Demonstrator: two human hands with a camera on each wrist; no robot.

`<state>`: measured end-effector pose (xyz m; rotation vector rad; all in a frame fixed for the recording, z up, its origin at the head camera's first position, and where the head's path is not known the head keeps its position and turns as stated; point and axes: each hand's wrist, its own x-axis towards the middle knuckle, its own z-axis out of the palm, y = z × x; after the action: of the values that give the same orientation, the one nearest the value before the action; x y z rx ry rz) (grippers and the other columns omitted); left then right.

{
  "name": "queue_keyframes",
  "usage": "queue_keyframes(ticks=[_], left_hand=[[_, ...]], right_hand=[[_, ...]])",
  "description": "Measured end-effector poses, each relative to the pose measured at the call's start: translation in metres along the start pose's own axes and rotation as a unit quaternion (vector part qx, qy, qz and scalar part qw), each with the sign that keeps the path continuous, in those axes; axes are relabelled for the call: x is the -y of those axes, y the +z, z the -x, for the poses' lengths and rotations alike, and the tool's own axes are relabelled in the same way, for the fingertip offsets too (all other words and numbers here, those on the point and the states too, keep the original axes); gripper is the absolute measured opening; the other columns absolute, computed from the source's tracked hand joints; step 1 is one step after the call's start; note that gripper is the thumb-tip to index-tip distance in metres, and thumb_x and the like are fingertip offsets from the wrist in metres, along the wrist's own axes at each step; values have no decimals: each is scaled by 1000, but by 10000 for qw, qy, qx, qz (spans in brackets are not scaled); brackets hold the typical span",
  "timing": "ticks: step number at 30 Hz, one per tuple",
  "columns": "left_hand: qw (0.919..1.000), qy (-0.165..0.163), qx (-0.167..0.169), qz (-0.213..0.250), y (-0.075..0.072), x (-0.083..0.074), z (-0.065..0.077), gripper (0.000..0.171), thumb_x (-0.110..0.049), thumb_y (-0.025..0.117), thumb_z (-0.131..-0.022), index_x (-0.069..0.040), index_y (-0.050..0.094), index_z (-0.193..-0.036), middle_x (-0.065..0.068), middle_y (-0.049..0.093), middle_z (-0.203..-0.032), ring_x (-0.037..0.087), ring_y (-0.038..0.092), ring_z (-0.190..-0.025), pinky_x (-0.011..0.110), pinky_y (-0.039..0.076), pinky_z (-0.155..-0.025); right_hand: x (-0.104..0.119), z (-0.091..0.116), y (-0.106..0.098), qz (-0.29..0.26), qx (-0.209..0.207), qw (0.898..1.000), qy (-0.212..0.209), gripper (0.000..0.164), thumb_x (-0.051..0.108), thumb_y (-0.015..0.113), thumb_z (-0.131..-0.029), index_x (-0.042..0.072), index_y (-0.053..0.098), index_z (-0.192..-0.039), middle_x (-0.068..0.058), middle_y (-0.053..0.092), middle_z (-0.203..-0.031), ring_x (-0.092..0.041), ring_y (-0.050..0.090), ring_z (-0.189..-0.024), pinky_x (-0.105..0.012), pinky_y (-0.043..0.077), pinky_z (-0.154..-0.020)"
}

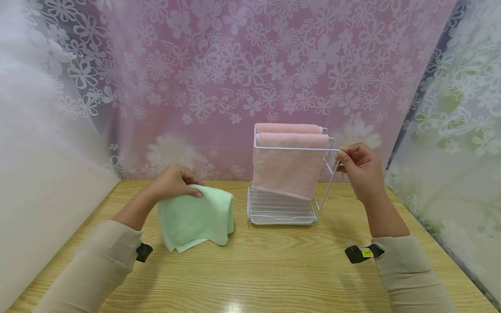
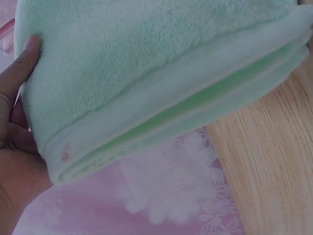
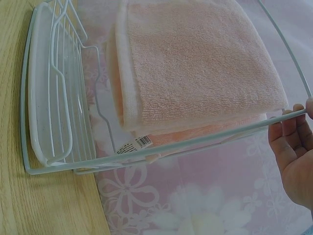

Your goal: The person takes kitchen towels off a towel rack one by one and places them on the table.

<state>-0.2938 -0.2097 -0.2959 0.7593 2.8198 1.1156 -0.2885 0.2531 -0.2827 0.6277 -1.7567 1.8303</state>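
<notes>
Left hand (image 1: 176,182): grasping. Thumb lies on the near face of a folded mint-green towel (image 1: 197,217), fingers behind it, pinching its upper left part. The towel hangs over the left half of the wood-grain tabletop (image 1: 250,269), left of the rack and apart from it; whether its lower edge touches the surface cannot be told. The left wrist view shows its layers parted along one edge and a small reddish mark (image 2: 65,152) near a corner.

Right hand (image 1: 362,167): grasping. Thumb and fingers pinch the upper right near corner of a white wire towel rack (image 1: 297,148). The rack is upright on the far part of the tabletop, right of centre.

Two pink towels are draped on the rack, one behind the other: a near pale pink towel (image 1: 289,169), hanging with its lower edge slanted, and a far pink towel (image 1: 288,128), mostly hidden. A printed barcode label (image 3: 143,141) shows beneath the pink towelling. At the rack's base, a white tray (image 3: 41,98) sits beneath a wire grid.

Surroundings: a pink floral curtain (image 1: 219,87) at the far side; pale translucent sheeting at left and right. Both arms wear beige sleeves (image 1: 411,269), each with a black wrist device (image 1: 144,252).
</notes>
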Motion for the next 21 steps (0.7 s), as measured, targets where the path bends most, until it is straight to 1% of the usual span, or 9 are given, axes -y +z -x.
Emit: queue_keyframes(ticks=[4, 8, 12, 15, 19, 21], left_hand=[[10000, 13, -40, -68, 2, 1, -8, 20, -15, 83, -78, -11, 79, -97, 2, 74, -90, 17, 67, -80, 34, 54, -65], [10000, -31, -93, -17, 4, 3, -15, 20, -13, 82, -79, -10, 79, -98, 3, 74, -90, 17, 68, -81, 33, 55, -66], [9998, -53, -194, -39, 5, 5, -22, 19, -11, 82, -79, -8, 78, -98, 4, 74, -87, 17, 68, -76, 31, 53, -62], [9994, -73, -314, -114, 7, 7, -27, 19, -11, 82, -79, -8, 78, -98, 5, 74, -88, 18, 67, -77, 30, 51, -62], [9984, -135, -524, -166, 10, 10, -35, 21, -13, 83, -79, -9, 79, -99, 5, 74, -94, 19, 68, -85, 32, 53, -68], [9979, -118, -626, -149, 12, 12, -39, 21, -13, 83, -79, -9, 79, -98, 6, 74, -96, 20, 68, -87, 33, 54, -69]], right_hand=[[0, 0, 0, 22, -14, 10000, -8, 6, -3, 59, -94, -1, 64, -92, -5, 65, -81, -15, 63, -67, -23, 56, -64], [0, 0, -1, 42, -33, 10000, -18, 5, -2, 59, -94, -3, 63, -92, -5, 65, -81, -15, 63, -67, -23, 56, -64], [0, 0, 0, 22, -40, 10000, -22, 7, -4, 58, -94, -1, 64, -91, -6, 66, -81, -15, 63, -67, -22, 56, -64], [0, 1, 0, -6, -52, 10000, -18, 9, -4, 58, -94, 0, 65, -91, -6, 66, -81, -14, 63, -68, -22, 56, -63], [-1, 1, 1, 23, -69, 10000, -15, 5, -1, 59, -94, -5, 63, -93, -5, 65, -81, -14, 63, -68, -22, 56, -64], [-1, 1, 1, 66, -72, 10000, -13, 8, 0, 60, -94, -8, 61, -95, -5, 65, -81, -14, 63, -68, -22, 56, -65]])
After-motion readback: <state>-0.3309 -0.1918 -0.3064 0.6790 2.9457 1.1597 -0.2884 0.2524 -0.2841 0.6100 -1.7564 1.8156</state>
